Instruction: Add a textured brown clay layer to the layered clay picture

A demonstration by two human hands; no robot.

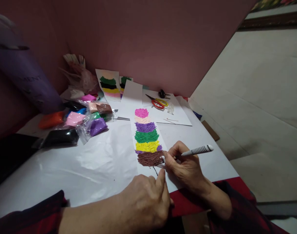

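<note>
A white paper strip [143,169] bears bands of textured modelling clay: pink, pale peach, purple, green, yellow and, nearest me, brown clay [149,159]. Purple bits show at both ends of the yellow band. My right hand [186,165] is closed on a pen-like tool [196,150] with a black-and-white patterned handle; its tip is at the brown band's right edge. My left hand [148,195] is curled over the strip's near end, index fingertip pressing on the paper, the other fingers folded. Beside that fingertip lies a thin dark strand [155,170].
Several bagged clay packs [98,126] lie at the left, near a purple bag [31,78]. Scissors [158,103] rest on a white board [180,113] behind the strip. A striped clay sheet [109,85] leans on the pink wall. Red cloth [187,201] edges the table.
</note>
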